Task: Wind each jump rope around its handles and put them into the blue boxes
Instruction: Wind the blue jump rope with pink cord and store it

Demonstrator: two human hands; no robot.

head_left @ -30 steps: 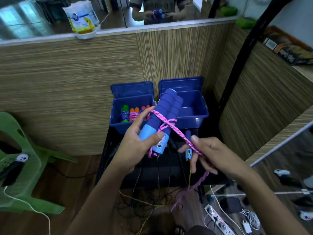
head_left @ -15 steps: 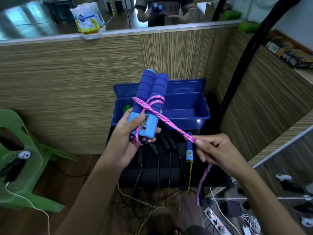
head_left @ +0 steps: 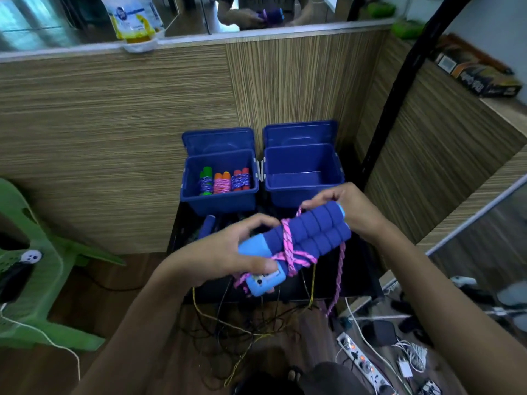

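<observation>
Handles (head_left: 302, 240) tipped sideways; right hand (head_left: 350, 212) moved behind them (rope (head_left: 288, 246) tighter).

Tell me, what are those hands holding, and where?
The left hand grips the paired blue handles at their light-blue ends; the right hand holds the pink rope behind the foam end.

Two blue boxes stand side by side: the left box (head_left: 219, 192) and the right box (head_left: 303, 178), each with one raised lid behind it. Three wound ropes lie in the left box: one with green handles (head_left: 206, 182), one with orange handles (head_left: 222, 183) and one with red handles (head_left: 241, 181). Two hands are in view, the left hand (head_left: 225, 253) and the right hand (head_left: 346, 208), with one pair of blue handles (head_left: 296, 242) between them, bound by one pink rope (head_left: 289, 252). One more blue handle (head_left: 207, 226) lies below the left box. One green chair (head_left: 31, 283) stands at the left, and one power strip (head_left: 363, 363) lies on the floor.
</observation>
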